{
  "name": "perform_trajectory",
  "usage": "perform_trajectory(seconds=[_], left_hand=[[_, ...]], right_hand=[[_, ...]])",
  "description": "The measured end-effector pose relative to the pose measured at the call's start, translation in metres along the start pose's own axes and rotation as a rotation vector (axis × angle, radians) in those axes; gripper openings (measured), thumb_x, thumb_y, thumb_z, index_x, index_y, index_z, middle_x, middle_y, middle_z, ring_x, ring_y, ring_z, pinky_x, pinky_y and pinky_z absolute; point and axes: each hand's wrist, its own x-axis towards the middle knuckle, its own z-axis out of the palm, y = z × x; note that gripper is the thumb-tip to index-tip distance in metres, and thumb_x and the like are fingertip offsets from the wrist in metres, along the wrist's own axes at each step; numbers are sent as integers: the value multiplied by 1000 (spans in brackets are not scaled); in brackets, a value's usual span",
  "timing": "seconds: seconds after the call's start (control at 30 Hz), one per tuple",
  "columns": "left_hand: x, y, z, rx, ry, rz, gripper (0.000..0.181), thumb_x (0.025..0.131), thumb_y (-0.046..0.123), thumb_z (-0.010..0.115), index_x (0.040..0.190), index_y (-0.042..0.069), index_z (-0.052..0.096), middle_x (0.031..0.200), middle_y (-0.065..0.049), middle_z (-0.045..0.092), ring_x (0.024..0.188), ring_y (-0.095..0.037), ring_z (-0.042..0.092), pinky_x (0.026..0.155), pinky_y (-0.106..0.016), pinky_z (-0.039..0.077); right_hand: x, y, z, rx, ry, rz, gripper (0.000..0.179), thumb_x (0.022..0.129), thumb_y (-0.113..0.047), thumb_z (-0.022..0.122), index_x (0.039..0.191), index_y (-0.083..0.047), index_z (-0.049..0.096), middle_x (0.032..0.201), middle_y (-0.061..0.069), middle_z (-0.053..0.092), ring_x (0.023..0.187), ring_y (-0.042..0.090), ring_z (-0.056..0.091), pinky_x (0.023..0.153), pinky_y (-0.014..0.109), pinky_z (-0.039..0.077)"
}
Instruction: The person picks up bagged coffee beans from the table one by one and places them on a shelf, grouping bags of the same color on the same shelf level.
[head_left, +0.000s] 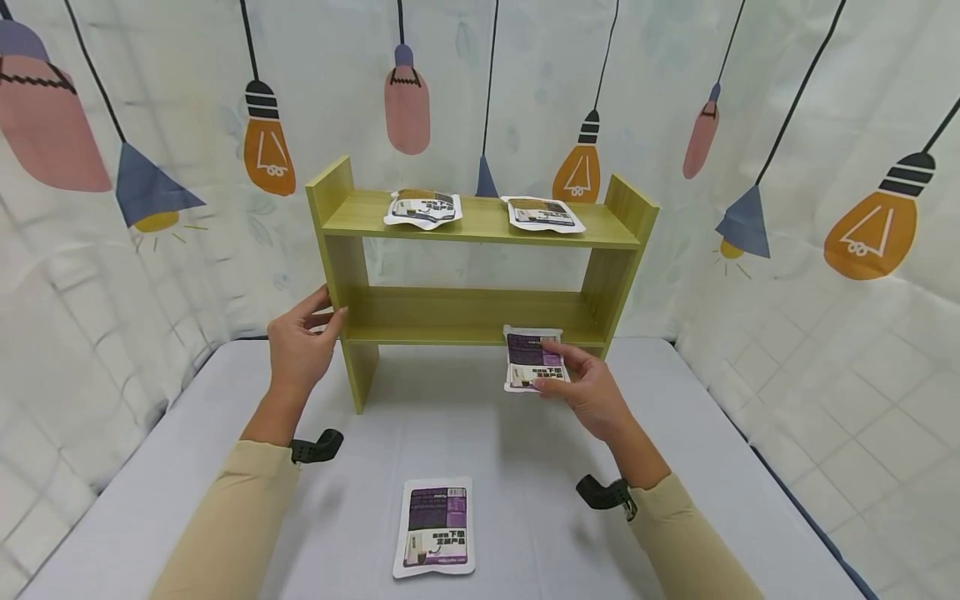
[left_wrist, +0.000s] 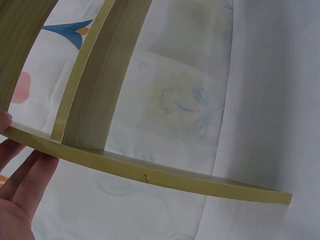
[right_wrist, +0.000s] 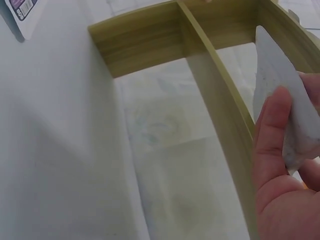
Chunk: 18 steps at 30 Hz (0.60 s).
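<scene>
A greenish-yellow two-tier wooden shelf (head_left: 472, 310) stands on the white-covered table. My left hand (head_left: 302, 342) grips its left side panel (left_wrist: 145, 175), thumb on one side of the board and fingers on the other. In my right hand (head_left: 592, 392) a small white and purple pouch (head_left: 522, 358) is pinched between thumb and fingers, in front of the lower board's right part. The right wrist view shows the pouch's plain white face (right_wrist: 280, 75), edge-on and slightly bent. Another purple and white pouch (head_left: 437, 527) lies flat on the table nearer to me.
Two white pouches with brown print, a left one (head_left: 423, 208) and a right one (head_left: 542, 214), lie on the top board. Behind the shelf hangs a white curtain (head_left: 330, 108) printed with lamps. White cloth walls flank the table (head_left: 465, 442) on both sides.
</scene>
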Motion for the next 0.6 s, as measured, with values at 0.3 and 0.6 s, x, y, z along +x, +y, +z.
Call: perform_trajectory(seconds=[0.3,0.6], left_hand=[[-1,0,-1,5,-8,-10,46,97,20,70,142,24,63,125,-12,74,102,-36,74,74,-2,50],[-1,1,-1,-3,-15,-17,46,97,20,70,143,23,63,126,-12,74,104,-36,74,75,-2,50]], right_hand=[[2,-4,-2,23,-57,0,77,85,10,74,154,-5,44,156,16,39,123,20,58,91,24,59],[4,-8,-4,13,-90,7,82,85,11,73,157,-6,39,161,16,32,128,24,55,93,23,58]])
